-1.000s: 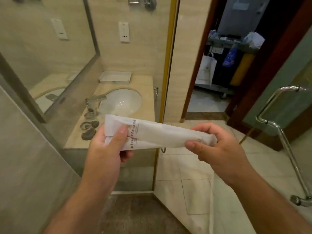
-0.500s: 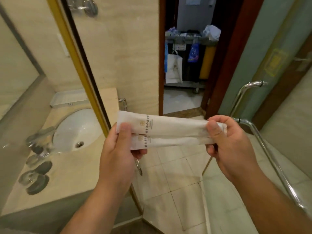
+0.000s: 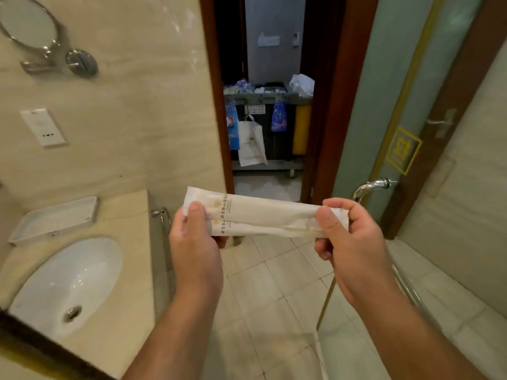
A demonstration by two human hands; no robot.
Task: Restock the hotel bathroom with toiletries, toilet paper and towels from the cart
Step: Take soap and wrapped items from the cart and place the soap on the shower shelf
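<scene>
I hold two long white toiletry packets (image 3: 263,215) with gold print, stacked side by side, level in front of me above the floor tiles. My left hand (image 3: 196,242) pinches their left end, thumb on top. My right hand (image 3: 348,242) pinches the right end between thumb and curled fingers. A white tray (image 3: 55,218) lies on the beige counter (image 3: 131,270) behind the white sink basin (image 3: 68,283), to my left. The housekeeping cart (image 3: 269,97) stands outside the open doorway, with bags hanging from it.
A dark wood door frame (image 3: 337,105) borders the doorway. At right is a glass shower door (image 3: 384,105) with a chrome handle (image 3: 367,187). A round mirror (image 3: 27,26) and a wall socket (image 3: 44,127) are on the left wall. A towel ring (image 3: 163,218) hangs at the counter's end.
My view has swung right and forward past the glass partition, toward the doorway. The sink has slid to the lower left. Both hands keep the same hold on the packets.
</scene>
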